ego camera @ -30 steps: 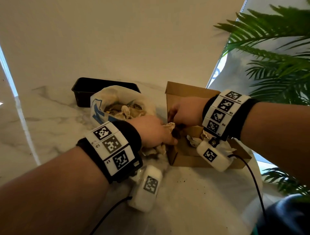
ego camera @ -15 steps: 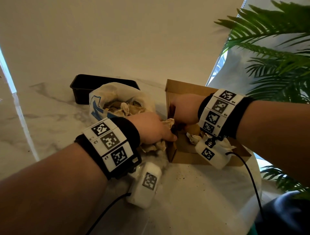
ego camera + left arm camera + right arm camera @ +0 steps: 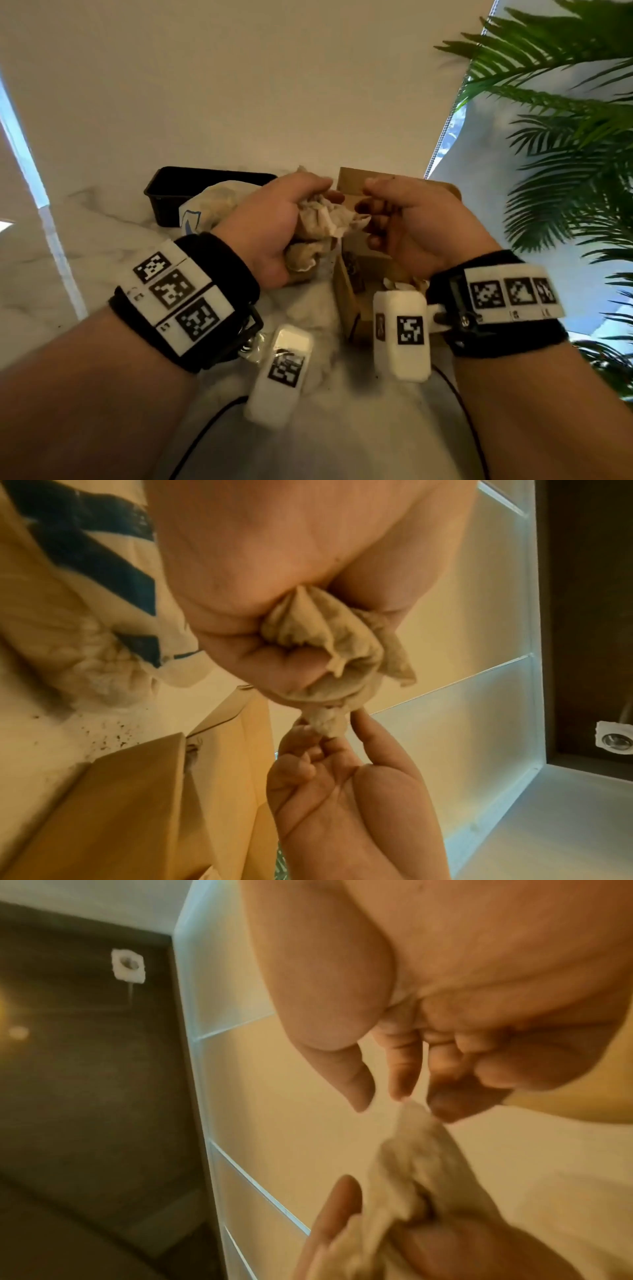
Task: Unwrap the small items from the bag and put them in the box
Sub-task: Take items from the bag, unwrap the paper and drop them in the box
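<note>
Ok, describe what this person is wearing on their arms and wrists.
Both forearms are bare, with no sleeves. Each wrist carries a wide black band: the left wristband and the right wristband. Each band has a white strip printed with three black-and-white square markers. Below each hangs a white rounded camera unit with its own marker, the left unit and right unit, each trailing a thin black cable.

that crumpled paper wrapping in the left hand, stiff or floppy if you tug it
Probably floppy: the crumpled paper wrapping bunches into soft folds inside the left hand. Likely light, since its free end droops. It may tear where the right hand touches its thin twisted tip.
</note>
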`<control>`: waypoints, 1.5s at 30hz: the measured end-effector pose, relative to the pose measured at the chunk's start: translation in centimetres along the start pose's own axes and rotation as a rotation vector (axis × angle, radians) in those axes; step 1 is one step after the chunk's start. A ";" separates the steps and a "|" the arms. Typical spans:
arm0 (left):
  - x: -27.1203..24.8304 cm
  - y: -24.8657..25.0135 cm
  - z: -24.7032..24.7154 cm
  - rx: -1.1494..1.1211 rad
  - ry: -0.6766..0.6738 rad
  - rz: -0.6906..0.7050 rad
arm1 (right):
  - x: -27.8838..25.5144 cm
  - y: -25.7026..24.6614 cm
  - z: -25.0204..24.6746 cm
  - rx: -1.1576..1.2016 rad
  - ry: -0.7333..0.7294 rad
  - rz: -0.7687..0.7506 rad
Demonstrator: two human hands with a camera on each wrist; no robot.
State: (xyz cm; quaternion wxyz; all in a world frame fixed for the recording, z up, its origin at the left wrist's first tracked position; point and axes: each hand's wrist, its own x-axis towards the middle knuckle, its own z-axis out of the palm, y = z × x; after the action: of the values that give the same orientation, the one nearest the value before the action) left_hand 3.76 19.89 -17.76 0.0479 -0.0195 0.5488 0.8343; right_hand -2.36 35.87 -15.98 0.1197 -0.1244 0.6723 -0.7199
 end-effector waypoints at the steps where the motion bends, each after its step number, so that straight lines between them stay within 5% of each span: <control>1: -0.1 0.0 0.1 -0.045 -0.002 0.034 | -0.4 0.6 0.1 0.076 -0.010 -0.004; 6: 0.1 -0.6 0.5 -0.163 -0.020 0.136 | -1.3 2.7 0.3 0.129 -0.123 -0.012; 13: 0.7 -1.3 0.3 -0.090 0.040 0.218 | -1.3 2.9 0.3 0.150 -0.069 -0.019; 23: 2.2 -2.0 -0.8 -0.018 0.186 0.087 | -0.6 2.6 -0.4 0.336 0.088 -0.110; 28: 2.0 -1.8 -0.9 0.011 0.092 -0.024 | -0.4 3.0 -0.5 0.364 0.038 -0.169; 40: 1.6 -1.4 -0.7 0.079 0.074 0.154 | -0.7 3.2 -0.6 0.222 -0.085 -0.010; 45: 1.6 -1.4 -0.9 0.073 0.063 0.121 | -0.3 3.1 -0.8 0.291 -0.045 -0.108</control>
State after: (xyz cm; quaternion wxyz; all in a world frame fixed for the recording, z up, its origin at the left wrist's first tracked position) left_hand 2.30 19.71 -19.47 -0.0192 -0.0106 0.5804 0.8141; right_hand -2.37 36.50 -19.12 0.1123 -0.1578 0.5505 -0.8120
